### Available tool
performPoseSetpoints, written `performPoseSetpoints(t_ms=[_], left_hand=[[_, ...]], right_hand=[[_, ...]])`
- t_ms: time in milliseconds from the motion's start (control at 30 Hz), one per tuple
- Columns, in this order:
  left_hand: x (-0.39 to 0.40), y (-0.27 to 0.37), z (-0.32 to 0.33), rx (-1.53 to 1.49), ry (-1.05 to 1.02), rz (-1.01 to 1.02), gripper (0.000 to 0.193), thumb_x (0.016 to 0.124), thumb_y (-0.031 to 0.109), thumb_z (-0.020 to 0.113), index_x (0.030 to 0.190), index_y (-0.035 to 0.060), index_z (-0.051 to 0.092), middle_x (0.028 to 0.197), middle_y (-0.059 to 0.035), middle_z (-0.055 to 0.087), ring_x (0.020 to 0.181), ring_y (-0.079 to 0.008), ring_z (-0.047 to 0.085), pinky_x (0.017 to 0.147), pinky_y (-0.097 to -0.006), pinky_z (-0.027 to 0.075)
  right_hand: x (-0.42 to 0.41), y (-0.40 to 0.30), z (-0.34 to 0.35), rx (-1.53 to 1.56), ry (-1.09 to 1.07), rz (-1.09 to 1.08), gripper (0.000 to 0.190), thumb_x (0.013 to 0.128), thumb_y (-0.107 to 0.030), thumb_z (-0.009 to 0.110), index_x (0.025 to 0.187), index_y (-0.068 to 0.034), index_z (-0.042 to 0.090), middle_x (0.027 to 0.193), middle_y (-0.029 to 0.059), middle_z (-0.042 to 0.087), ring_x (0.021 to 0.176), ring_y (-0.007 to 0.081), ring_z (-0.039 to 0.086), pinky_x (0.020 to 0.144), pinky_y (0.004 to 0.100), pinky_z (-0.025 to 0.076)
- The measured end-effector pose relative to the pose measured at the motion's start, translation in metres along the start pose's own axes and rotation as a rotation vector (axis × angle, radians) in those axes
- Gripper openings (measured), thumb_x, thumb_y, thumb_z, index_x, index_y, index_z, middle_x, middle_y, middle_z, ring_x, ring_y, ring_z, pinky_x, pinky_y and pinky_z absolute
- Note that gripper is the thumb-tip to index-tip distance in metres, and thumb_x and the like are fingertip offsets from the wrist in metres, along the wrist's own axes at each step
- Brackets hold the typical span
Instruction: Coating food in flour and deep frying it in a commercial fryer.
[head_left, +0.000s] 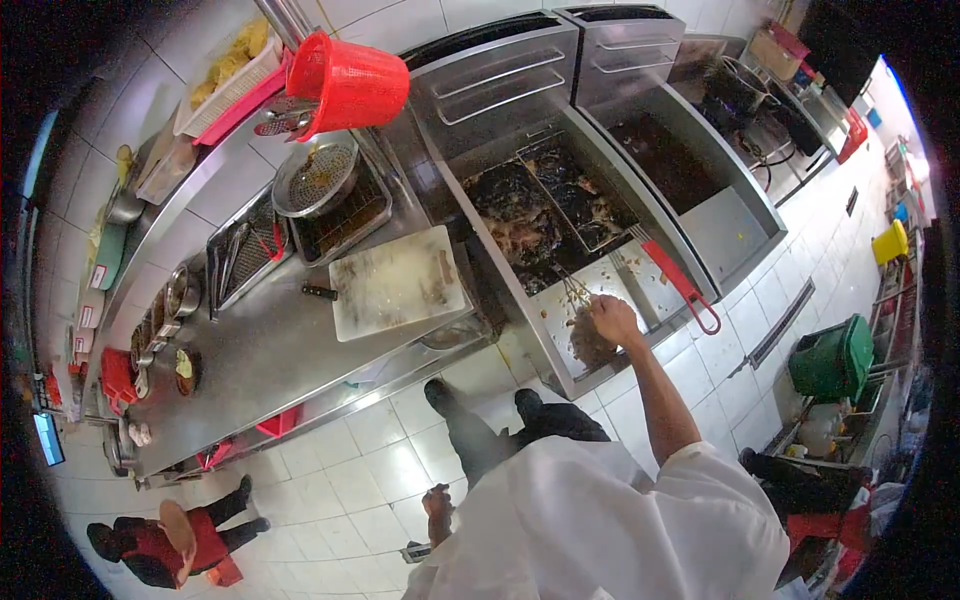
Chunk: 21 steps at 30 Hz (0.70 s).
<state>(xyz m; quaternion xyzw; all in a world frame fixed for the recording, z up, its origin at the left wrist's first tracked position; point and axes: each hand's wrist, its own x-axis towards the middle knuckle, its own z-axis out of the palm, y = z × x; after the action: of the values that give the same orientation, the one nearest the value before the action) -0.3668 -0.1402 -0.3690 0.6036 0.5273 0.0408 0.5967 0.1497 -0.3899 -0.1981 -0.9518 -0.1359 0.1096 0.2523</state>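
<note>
My right hand (616, 321) grips a thin metal utensil (574, 289), whose far end reaches the edge of the dark oil in a deep fryer (510, 217). Browned food floats in the oil. A wire fry basket (574, 187) with a red handle (675, 281) sits in the right half of the vat, its handle resting over the fryer's front ledge. Crumbs lie on the metal ledge (551, 319) below my right hand. My left hand (437, 504) hangs low at my side, its fingers curled; whether it holds anything is unclear.
A steel counter (300, 360) at left bears a white cutting board (401, 285), a black-handled knife (320, 292), trays and a metal colander (315, 176). A red plastic basket (360, 86) is above. A second fryer (667, 165) adjoins. A person (180, 540) stands lower left; another (810, 495) is lower right.
</note>
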Motion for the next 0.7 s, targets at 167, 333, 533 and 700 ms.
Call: performPoseSetpoints(t_ms=[167, 333, 533, 700], left_hand=[[-0.004, 0.011, 0.006, -0.003, 0.007, 0.037, 0.02, 0.071, 0.025, 0.061, 0.076, 0.0055, 0.062, 0.05, -0.0015, 0.045, 0.036, -0.0115, 0.036, 0.033, -0.0264, 0.03], [-0.002, 0.009, 0.007, 0.006, 0.004, 0.06, 0.019, 0.07, 0.023, 0.061, 0.075, 0.0052, 0.062, 0.051, -0.0015, 0.044, 0.037, -0.0117, 0.037, 0.034, -0.0262, 0.029], [-0.009, 0.017, 0.01, 0.004, -0.001, 0.003, 0.018, 0.07, 0.022, 0.06, 0.075, 0.0048, 0.061, 0.051, -0.0006, 0.043, 0.038, -0.0114, 0.036, 0.035, -0.026, 0.029], [-0.017, 0.038, 0.02, -0.31, 0.108, -0.22, 0.017, 0.072, 0.02, 0.058, 0.078, 0.004, 0.06, 0.052, -0.0007, 0.043, 0.037, -0.0115, 0.034, 0.034, -0.0264, 0.029]], right_hand=[[0.002, 0.014, 0.01, -0.136, -0.04, -0.112, 0.027, 0.086, -0.025, 0.036, 0.086, -0.003, 0.052, 0.079, 0.0194, 0.058, 0.072, 0.0382, 0.057, 0.063, 0.0476, 0.046], [0.0, 0.015, 0.019, -0.137, 0.011, -0.16, 0.031, 0.087, -0.027, 0.035, 0.082, -0.002, 0.052, 0.074, 0.0211, 0.058, 0.068, 0.0387, 0.057, 0.063, 0.0473, 0.046], [-0.002, 0.006, 0.016, -0.107, 0.093, -0.148, 0.04, 0.089, -0.031, 0.034, 0.075, -0.001, 0.056, 0.066, 0.0224, 0.058, 0.064, 0.0386, 0.058, 0.064, 0.0465, 0.046], [-0.005, 0.01, 0.013, -0.122, 0.105, -0.13, 0.037, 0.088, -0.029, 0.036, 0.074, -0.001, 0.056, 0.062, 0.0206, 0.058, 0.059, 0.038, 0.057, 0.059, 0.0457, 0.047]])
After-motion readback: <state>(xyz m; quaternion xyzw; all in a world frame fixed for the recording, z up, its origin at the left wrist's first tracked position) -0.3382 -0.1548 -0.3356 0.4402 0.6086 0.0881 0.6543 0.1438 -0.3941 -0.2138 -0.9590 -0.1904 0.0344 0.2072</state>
